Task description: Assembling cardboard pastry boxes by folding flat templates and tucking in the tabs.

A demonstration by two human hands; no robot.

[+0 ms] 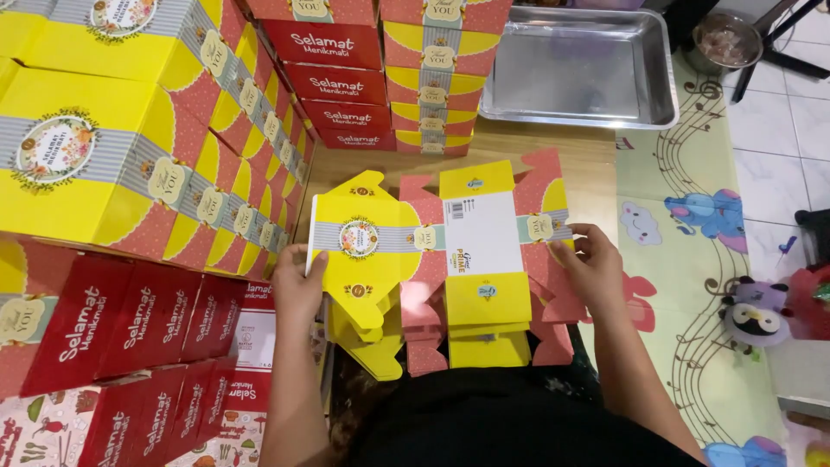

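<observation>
Flat carton blank [432, 238]: yellow lid panels, pink-red polka-dot flaps, grey striped band, round floral medallion, white centre panel. Folded boxes [130, 164] stacked along mat's left edge: same yellow, dotted pink, grey stripes; red side faces, white lettering. Steel tray [581, 73]: silver-grey. Play mat [692, 233]: pale green, brown music staves, blue elephant, white cloud. Owl toy [754, 316]: purple, black, white.

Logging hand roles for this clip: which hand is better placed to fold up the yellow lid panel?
Likely the left hand: it already grips the yellow lid panel of the flat box blank. The right hand holds the opposite pink edge.
</observation>
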